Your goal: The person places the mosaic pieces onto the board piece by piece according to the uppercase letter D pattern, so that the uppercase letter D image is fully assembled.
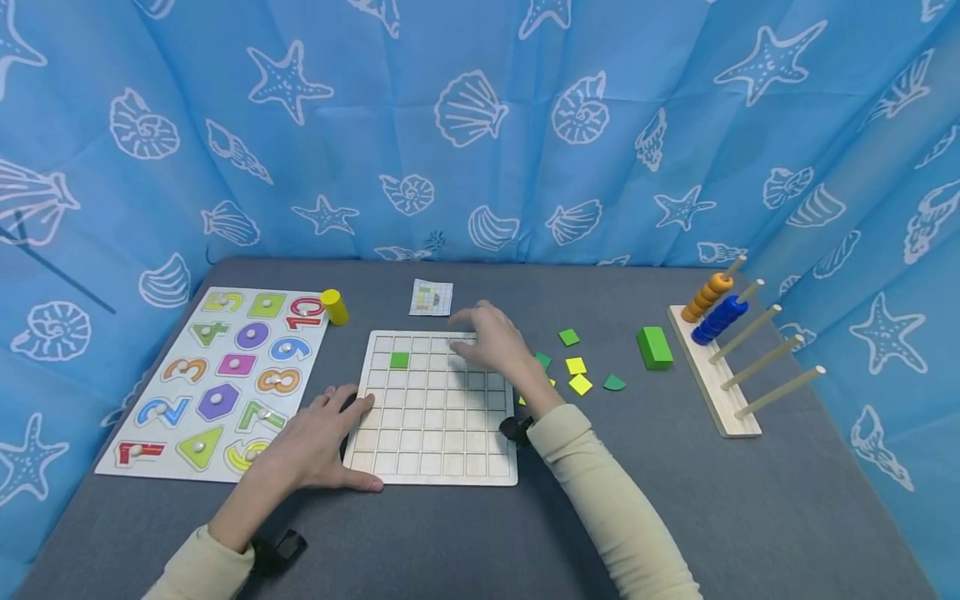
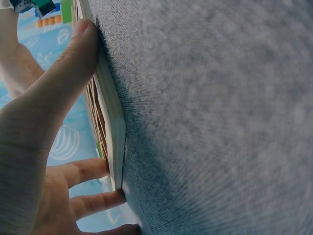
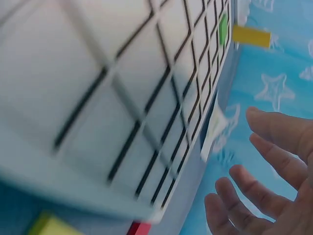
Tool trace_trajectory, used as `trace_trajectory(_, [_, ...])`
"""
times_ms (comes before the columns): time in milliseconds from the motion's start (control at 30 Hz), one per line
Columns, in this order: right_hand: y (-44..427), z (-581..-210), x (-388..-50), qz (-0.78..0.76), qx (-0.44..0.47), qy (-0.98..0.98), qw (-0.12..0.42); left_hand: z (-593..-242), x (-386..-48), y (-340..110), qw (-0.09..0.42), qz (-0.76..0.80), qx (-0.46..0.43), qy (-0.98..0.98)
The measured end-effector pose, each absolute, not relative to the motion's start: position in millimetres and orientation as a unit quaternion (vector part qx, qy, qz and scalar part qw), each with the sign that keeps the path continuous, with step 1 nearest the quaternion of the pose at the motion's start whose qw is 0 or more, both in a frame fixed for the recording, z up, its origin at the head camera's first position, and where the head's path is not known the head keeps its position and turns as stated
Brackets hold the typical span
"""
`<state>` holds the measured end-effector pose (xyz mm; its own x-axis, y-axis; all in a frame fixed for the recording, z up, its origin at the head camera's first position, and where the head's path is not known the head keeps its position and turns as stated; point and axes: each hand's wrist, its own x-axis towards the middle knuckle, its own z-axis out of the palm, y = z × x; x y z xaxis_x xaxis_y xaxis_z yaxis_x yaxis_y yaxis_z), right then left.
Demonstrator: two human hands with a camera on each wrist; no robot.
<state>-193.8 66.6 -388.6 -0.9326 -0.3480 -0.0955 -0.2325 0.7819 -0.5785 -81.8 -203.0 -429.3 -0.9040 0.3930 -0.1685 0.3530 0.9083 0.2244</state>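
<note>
On the grey cloth-covered counter (image 1: 465, 542), a pale wooden board with a square grid of shallow cells (image 1: 431, 442) is placed at the middle. One flat green square tile (image 1: 399, 360) is held in it, in the second column from the left and the second row from the far edge. The board's near left corner is steadied by the left hand (image 1: 322, 437), whose thumb is set at the near edge and whose fingers are spread along the left edge. The right hand (image 1: 491, 337) is held over the far right part, its fingers parted and loosely bent with nothing between them. The hands are kept well apart.

Beyond the far edge, a small white card printed with a coloured grid pattern (image 1: 431, 297) is laid. To the right, yellow square tiles (image 1: 580, 384), a green quarter-round tile (image 1: 614, 382) and others are scattered, some partly hidden by the right arm. Farther right, a green rectangular block (image 1: 655, 347) is set near a pale wooden five-peg stand (image 1: 712, 383); orange beads (image 1: 707, 297) are threaded on its farthest peg, blue beads (image 1: 720, 320) on the next. At the left, knobbed numbers and shapes are carried by a white puzzle board (image 1: 247, 390), with a yellow cylinder (image 1: 334, 307) beside its far right corner.
</note>
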Motion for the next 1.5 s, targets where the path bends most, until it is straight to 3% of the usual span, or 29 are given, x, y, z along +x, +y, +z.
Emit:
trace_trajectory(800, [177, -408, -208, -0.287, 0.000, 0.956, 0.056, -430, -84, -206, 0.104, 0.091, 0.200, 0.970])
trace_trajectory(1500, [186, -413, -212, -0.273, 0.004, 0.952, 0.136, -430, -83, -205, 0.110, 0.093, 0.197, 0.970])
